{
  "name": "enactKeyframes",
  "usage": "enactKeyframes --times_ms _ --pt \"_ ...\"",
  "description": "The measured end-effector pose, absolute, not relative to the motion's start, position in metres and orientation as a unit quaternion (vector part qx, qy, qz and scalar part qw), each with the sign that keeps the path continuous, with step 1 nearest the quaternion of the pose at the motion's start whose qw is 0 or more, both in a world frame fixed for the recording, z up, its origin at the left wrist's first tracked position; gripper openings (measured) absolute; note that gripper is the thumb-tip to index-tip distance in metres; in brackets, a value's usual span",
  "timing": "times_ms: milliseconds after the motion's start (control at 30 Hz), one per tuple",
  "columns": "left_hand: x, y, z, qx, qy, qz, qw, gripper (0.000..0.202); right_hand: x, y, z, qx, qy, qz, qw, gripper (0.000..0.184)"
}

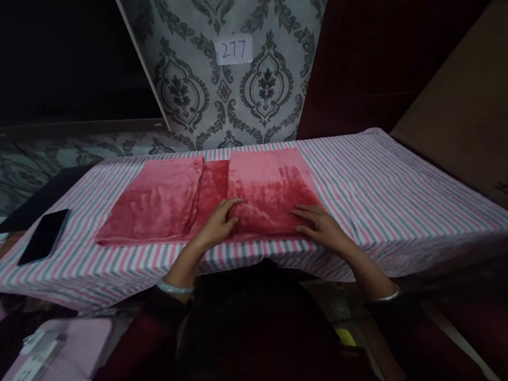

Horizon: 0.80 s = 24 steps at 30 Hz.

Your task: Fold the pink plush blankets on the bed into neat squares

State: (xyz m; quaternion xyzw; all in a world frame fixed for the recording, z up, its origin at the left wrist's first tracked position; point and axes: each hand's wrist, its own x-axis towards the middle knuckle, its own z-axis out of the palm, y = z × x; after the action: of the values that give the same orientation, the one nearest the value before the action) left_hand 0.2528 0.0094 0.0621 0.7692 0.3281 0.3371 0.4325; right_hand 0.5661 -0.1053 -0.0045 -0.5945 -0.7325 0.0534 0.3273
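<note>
A pink-red plush cloth (268, 204) lies on the table, its left and right sides folded inward with a darker strip showing between them. I cannot tell what kind of article it is. My left hand (221, 222) rests at the inner edge of the right folded part, near the front, with fingers stretched out and thumb apart. On the right front corner of that same part lies my right hand (319, 224), open, its fingers spread over the fabric. Neither hand grips anything.
A striped tablecloth (377, 192) covers the table. A black phone (44, 236) lies at the left. Behind stand a dark screen (37, 63) and a patterned wall; a cardboard box (485, 120) is at the right. Lower left, a power strip (22, 377) rests on a pink surface.
</note>
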Motion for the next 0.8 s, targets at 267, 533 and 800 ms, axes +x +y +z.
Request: enactKeyframes --times_ms 267,533,800 --pt "0.265 0.024 0.075 0.835 0.327 0.337 0.286 0.022 0.569 -0.095 0.009 -0.597 -0.735 0.085 0.311 0.030" --pt "0.269 0.024 0.077 0.846 0.317 0.372 0.214 0.012 0.562 -0.091 0.016 -0.600 -0.738 0.078 0.298 0.024" --pt "0.272 0.034 0.079 0.860 0.312 0.359 0.186 0.013 0.563 -0.090 0.018 -0.638 -0.711 0.061 0.290 0.018"
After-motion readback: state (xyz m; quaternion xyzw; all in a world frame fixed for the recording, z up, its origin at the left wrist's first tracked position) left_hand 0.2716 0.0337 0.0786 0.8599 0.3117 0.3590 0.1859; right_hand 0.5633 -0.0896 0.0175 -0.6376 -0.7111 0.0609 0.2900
